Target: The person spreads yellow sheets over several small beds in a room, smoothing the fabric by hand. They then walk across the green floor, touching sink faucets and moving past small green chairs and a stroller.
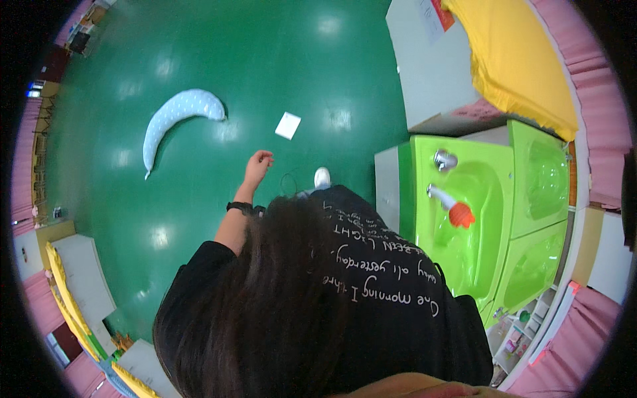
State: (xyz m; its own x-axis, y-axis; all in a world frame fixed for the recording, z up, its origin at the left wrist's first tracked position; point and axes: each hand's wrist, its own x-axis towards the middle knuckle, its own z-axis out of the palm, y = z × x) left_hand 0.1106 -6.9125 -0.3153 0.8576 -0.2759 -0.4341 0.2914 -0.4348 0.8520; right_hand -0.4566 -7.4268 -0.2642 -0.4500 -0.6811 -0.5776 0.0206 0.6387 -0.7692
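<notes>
My left hand hangs over the green floor, fingers loosely curled and a little apart, with nothing seen in them. A dark band circles that wrist. Beyond the fingers, apart from them, a white square piece lies on the floor; I cannot tell whether it is paper or a thin box. Farther left rests a crescent-shaped pillow, light blue with white dots. My right hand does not show; my black shirt and long dark hair fill the lower middle. One white shoe shows past the shirt.
At my right stands a bright green bath basin with a metal tap and an orange-red, flower-shaped piece. A grey cabinet under yellow cloth stands beyond it. White cabinets line the left side.
</notes>
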